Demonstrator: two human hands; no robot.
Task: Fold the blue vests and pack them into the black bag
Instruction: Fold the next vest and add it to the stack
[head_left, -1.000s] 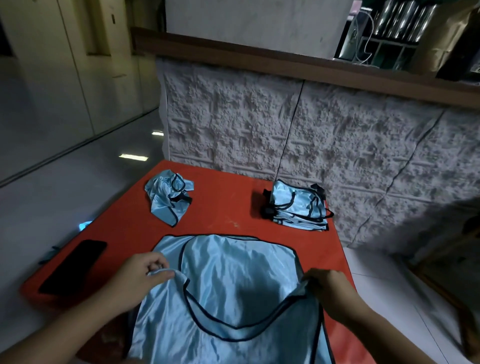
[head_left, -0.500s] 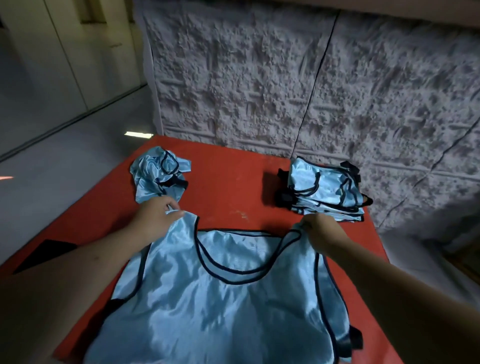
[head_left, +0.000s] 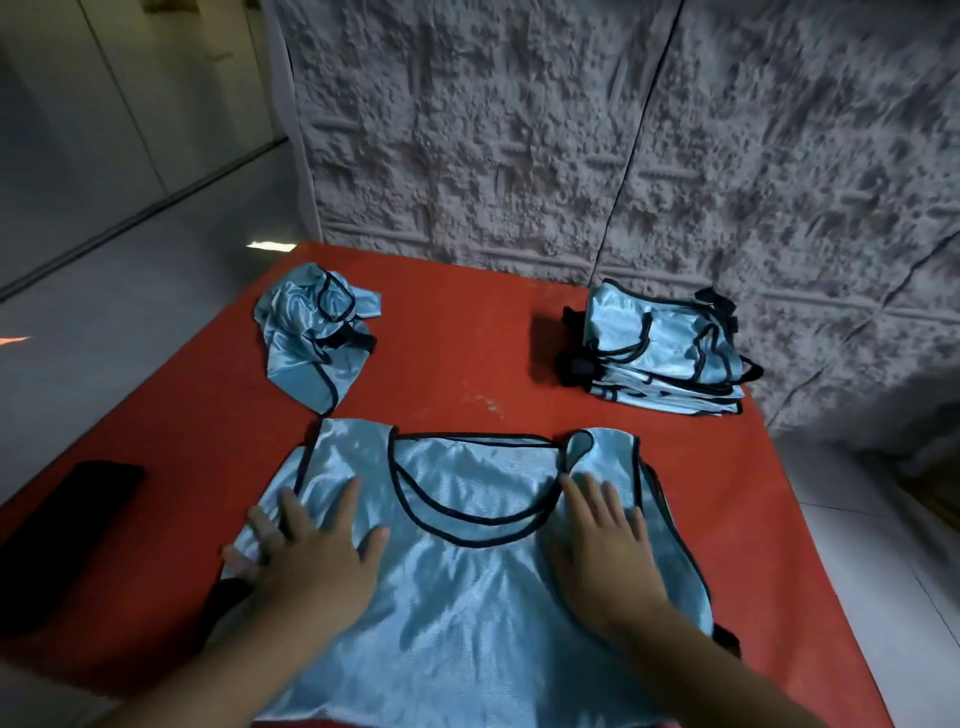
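Observation:
A light blue vest with black trim (head_left: 467, 587) lies spread flat on the red table (head_left: 457, 353), neck opening toward the wall. My left hand (head_left: 311, 551) presses flat on its left side with fingers spread. My right hand (head_left: 602, 540) presses flat on its right side below the shoulder strap. A crumpled blue vest (head_left: 311, 332) lies at the far left of the table. A stack of folded blue vests (head_left: 665, 353) sits at the far right, with something black (head_left: 574, 364) at its left edge, possibly the bag.
A black phone (head_left: 78, 509) lies near the table's left edge. A rough white textured wall (head_left: 571, 145) stands right behind the table. Grey floor (head_left: 104, 291) drops away to the left and white tiles to the right.
Both hands let go of the vest's shoulder straps, drew back toward me and now lie flat on the fabric. The vest lies spread out on the table.

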